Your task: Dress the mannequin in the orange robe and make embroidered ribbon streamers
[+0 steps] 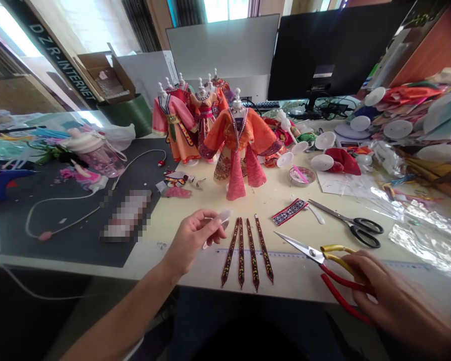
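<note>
Between the thumb and fingers of my left hand [197, 235] is a small whitish piece [224, 215], its exact nature unclear. My right hand [385, 286] is wrapped round the red and yellow handles of scissors [312, 253], whose blades point left and look nearly closed. Several dark embroidered strips [252, 255] lie side by side between my hands, partly over a clear ruler [291, 255]. Above the scissor blades lies a blue-and-white patterned strip [289, 211] with red edges. Black-handled scissors [348, 220] rest beyond my right hand.
An orange doll robe [244, 131] stands mid-table, with more dressed doll stands behind. Two monitors [221, 55] rise at the back. A small round dish [301, 175], fabric and white discs are right. A bottle [97, 150], cable and blurred-out item lie left on the dark mat [75, 250].
</note>
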Action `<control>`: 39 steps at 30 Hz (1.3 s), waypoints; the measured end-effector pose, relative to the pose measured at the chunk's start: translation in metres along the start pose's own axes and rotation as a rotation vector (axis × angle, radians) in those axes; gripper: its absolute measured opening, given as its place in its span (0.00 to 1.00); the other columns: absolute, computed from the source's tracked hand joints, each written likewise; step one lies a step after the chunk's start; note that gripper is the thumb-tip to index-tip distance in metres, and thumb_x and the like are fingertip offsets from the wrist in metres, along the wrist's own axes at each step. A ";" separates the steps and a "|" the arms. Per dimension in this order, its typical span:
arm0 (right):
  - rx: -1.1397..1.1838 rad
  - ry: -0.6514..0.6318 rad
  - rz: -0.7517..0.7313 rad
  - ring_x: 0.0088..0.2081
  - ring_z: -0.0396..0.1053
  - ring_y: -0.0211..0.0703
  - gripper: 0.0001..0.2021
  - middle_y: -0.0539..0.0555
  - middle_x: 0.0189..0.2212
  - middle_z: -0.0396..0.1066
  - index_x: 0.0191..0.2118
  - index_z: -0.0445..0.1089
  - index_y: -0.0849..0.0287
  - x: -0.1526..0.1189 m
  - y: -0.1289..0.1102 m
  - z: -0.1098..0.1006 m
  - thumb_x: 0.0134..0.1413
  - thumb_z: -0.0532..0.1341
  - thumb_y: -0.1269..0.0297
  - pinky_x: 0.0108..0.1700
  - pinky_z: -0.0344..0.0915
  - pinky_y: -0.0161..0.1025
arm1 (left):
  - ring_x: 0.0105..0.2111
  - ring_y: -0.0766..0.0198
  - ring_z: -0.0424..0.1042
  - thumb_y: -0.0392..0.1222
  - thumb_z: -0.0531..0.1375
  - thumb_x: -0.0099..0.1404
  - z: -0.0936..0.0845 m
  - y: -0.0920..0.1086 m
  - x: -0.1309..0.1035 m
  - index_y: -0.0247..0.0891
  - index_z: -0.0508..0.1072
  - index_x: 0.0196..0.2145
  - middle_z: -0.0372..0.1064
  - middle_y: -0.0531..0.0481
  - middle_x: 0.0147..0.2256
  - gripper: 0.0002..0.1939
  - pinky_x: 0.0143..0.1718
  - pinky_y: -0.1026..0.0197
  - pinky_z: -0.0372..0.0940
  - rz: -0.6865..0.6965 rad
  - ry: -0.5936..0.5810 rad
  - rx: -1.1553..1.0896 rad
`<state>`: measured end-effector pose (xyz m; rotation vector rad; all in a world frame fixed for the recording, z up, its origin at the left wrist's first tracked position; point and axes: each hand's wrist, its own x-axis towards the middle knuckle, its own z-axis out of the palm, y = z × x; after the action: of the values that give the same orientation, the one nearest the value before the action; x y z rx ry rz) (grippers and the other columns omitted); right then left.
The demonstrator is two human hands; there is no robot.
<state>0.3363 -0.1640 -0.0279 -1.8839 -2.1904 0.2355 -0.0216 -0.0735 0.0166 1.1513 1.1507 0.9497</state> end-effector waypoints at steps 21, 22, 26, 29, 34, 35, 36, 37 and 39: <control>0.393 -0.510 0.138 0.27 0.67 0.40 0.08 0.47 0.27 0.68 0.29 0.56 0.55 0.023 -0.113 -0.023 0.41 0.57 0.65 0.30 0.62 0.36 | 0.16 0.76 0.58 0.45 0.61 0.60 0.017 0.007 -0.022 0.34 0.66 0.28 0.65 0.57 0.16 0.11 0.18 0.73 0.52 -0.076 -0.076 -0.103; 0.418 -0.517 0.146 0.27 0.67 0.39 0.08 0.47 0.26 0.68 0.29 0.55 0.55 0.023 -0.114 -0.023 0.42 0.57 0.65 0.31 0.62 0.36 | 0.16 0.76 0.58 0.45 0.61 0.60 0.017 0.007 -0.022 0.34 0.66 0.28 0.65 0.57 0.16 0.12 0.18 0.73 0.52 -0.080 -0.081 -0.107; 0.457 -0.502 0.152 0.28 0.68 0.39 0.09 0.47 0.27 0.68 0.29 0.55 0.55 0.025 -0.117 -0.023 0.41 0.58 0.64 0.31 0.62 0.36 | 0.16 0.77 0.58 0.45 0.61 0.60 0.018 0.006 -0.024 0.34 0.66 0.28 0.65 0.57 0.16 0.12 0.18 0.73 0.53 -0.084 -0.096 -0.120; 0.436 -0.473 0.134 0.29 0.67 0.41 0.11 0.48 0.28 0.68 0.32 0.58 0.55 0.024 -0.117 -0.019 0.40 0.60 0.64 0.31 0.62 0.36 | 0.16 0.77 0.58 0.45 0.61 0.60 0.018 0.005 -0.024 0.34 0.66 0.28 0.65 0.56 0.16 0.11 0.18 0.73 0.53 -0.078 -0.098 -0.122; 0.483 -0.476 0.116 0.28 0.66 0.39 0.11 0.47 0.27 0.67 0.31 0.58 0.55 0.025 -0.119 -0.017 0.40 0.61 0.65 0.30 0.61 0.34 | 0.16 0.76 0.59 0.45 0.61 0.59 0.019 0.004 -0.023 0.35 0.66 0.28 0.65 0.56 0.16 0.11 0.18 0.73 0.54 -0.088 -0.095 -0.130; 0.495 -0.478 0.120 0.27 0.65 0.38 0.10 0.47 0.26 0.66 0.29 0.57 0.55 0.026 -0.120 -0.017 0.40 0.60 0.66 0.29 0.61 0.34 | 0.16 0.76 0.59 0.45 0.61 0.59 0.019 0.004 -0.023 0.35 0.66 0.28 0.65 0.57 0.16 0.11 0.18 0.73 0.54 -0.088 -0.093 -0.127; 0.509 -0.485 0.124 0.26 0.65 0.37 0.10 0.46 0.25 0.66 0.29 0.56 0.55 0.026 -0.121 -0.019 0.39 0.60 0.68 0.29 0.61 0.33 | 0.16 0.76 0.59 0.45 0.61 0.59 0.019 0.004 -0.023 0.34 0.66 0.28 0.65 0.57 0.16 0.11 0.18 0.73 0.53 -0.088 -0.091 -0.123; 0.528 -0.500 0.130 0.26 0.65 0.37 0.09 0.46 0.24 0.65 0.28 0.56 0.55 0.027 -0.122 -0.020 0.40 0.59 0.68 0.29 0.60 0.33 | 0.16 0.76 0.59 0.45 0.61 0.59 0.019 0.004 -0.023 0.34 0.66 0.28 0.65 0.57 0.16 0.11 0.18 0.73 0.53 -0.088 -0.090 -0.119; 0.564 -0.531 0.141 0.26 0.65 0.36 0.09 0.45 0.23 0.66 0.28 0.56 0.55 0.028 -0.124 -0.023 0.41 0.58 0.69 0.29 0.60 0.32 | 0.16 0.77 0.59 0.45 0.61 0.59 0.020 0.004 -0.023 0.34 0.67 0.28 0.65 0.56 0.16 0.11 0.18 0.73 0.53 -0.089 -0.093 -0.117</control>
<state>0.2214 -0.1564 0.0312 -1.7639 -1.9554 1.3557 -0.0065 -0.0989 0.0253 1.0310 1.0491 0.8744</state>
